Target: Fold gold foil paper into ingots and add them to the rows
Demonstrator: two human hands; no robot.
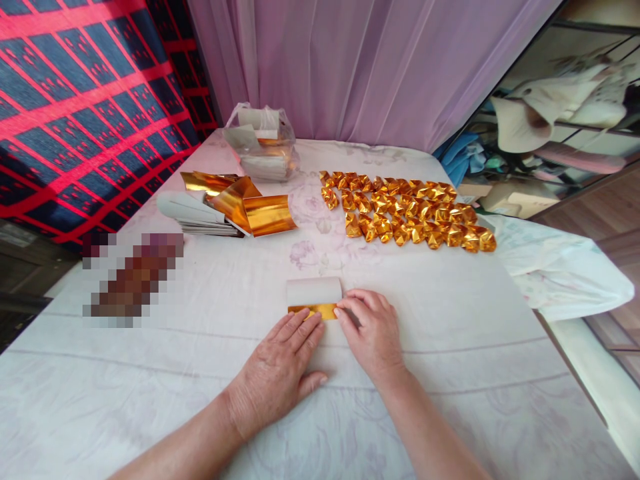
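Note:
A sheet of gold foil paper (314,291) lies grey side up on the table, its near edge folded over so that a gold strip shows. Flat on that strip rests my left hand (280,357), fingers stretched forward and thumb apart. At the strip's right end, my right hand (373,327) pinches the paper's edge between thumb and forefinger. Beyond the hands, to the right, several folded gold foil ingots (415,229) sit in rows. To the left is a loose stack of foil sheets (200,215), some gold side up.
A clear plastic bag (263,143) with more sheets stands at the back of the cloth-covered table (200,373). A pixelated patch covers something at left. Purple curtain (320,67) hangs behind; a cluttered shelf (550,120) is at right, a red-and-dark checked cloth (90,100) at left.

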